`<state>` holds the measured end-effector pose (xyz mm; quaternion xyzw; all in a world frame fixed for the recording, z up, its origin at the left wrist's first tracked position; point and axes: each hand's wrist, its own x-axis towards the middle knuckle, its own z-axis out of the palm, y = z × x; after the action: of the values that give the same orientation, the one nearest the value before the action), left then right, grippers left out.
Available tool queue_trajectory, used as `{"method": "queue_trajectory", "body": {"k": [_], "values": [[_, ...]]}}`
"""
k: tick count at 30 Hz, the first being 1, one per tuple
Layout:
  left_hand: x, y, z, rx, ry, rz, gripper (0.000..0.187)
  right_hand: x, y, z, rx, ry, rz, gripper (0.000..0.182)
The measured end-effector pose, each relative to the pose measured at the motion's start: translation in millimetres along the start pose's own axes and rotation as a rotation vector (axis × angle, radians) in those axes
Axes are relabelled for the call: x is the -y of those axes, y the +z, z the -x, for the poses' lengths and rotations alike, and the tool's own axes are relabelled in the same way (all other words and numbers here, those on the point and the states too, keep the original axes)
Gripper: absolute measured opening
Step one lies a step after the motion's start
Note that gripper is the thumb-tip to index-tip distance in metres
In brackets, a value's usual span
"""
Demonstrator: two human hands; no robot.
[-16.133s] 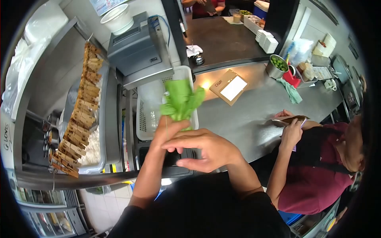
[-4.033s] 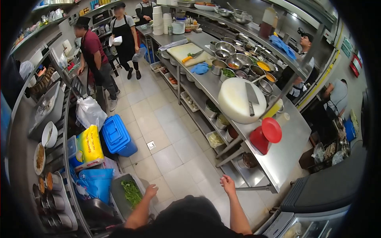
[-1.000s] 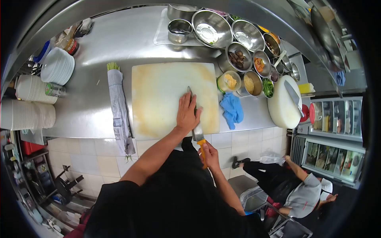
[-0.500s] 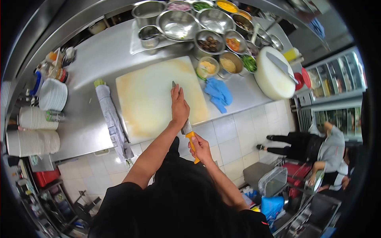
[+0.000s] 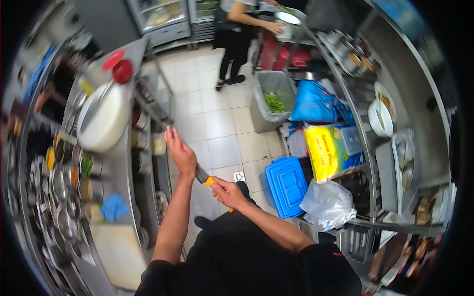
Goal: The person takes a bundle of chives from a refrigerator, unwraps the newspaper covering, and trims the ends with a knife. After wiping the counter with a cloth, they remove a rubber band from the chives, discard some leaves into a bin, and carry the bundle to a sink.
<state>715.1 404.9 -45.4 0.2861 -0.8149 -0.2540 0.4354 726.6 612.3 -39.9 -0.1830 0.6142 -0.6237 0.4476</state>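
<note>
My right hand is wrapped around the yellow handle of a long knife. Its blade points away from me, up and to the left, above the floor. Along the blade lies my left hand, fingers stretched out and palm over the metal, so the middle of the blade is hidden. Both hands are beside the counter's edge, away from the white cutting board at lower left. A blue cloth rests on the counter by the board.
Left, a round white block carries another knife; metal bowls stand nearby. Ahead, a person stands on the tiled floor. A grey bin, blue lidded box, rice bag and metal shelving line the right.
My view has swung right, from facing the counter to the aisle. The cutting board has shifted to lower left. Both hands stay on the knife.
</note>
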Motion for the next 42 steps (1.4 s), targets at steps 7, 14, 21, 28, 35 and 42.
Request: {"method": "queue_trajectory", "body": {"k": [7, 14, 21, 28, 35, 42], "values": [[-156, 323, -116, 0.184, 0.047, 0.489, 0.032, 25, -189, 62, -0.661, -0.092, 0.153, 0.036], [-218, 517, -152, 0.347, -0.133, 0.506, 0.029, -67, -245, 162, -1.131, 0.165, 0.052, 0.032], [-247, 483, -160, 0.672, -0.111, 0.510, 0.054, -61, -256, 151, -1.073, 0.209, -0.211, 0.031], [-174, 403, -23, 0.883, 0.046, 0.555, 0.054, 19, -300, 69, -0.721, 0.108, -0.495, 0.037], [-212, 381, -54, 0.736, -0.481, 0.925, 0.022, 44, -292, 69, -0.725, 0.000, -0.334, 0.036], [-340, 279, -158, -0.228, 0.190, 0.950, 0.019, 7, -282, 113, -0.937, -0.028, -0.253, 0.031]]}}
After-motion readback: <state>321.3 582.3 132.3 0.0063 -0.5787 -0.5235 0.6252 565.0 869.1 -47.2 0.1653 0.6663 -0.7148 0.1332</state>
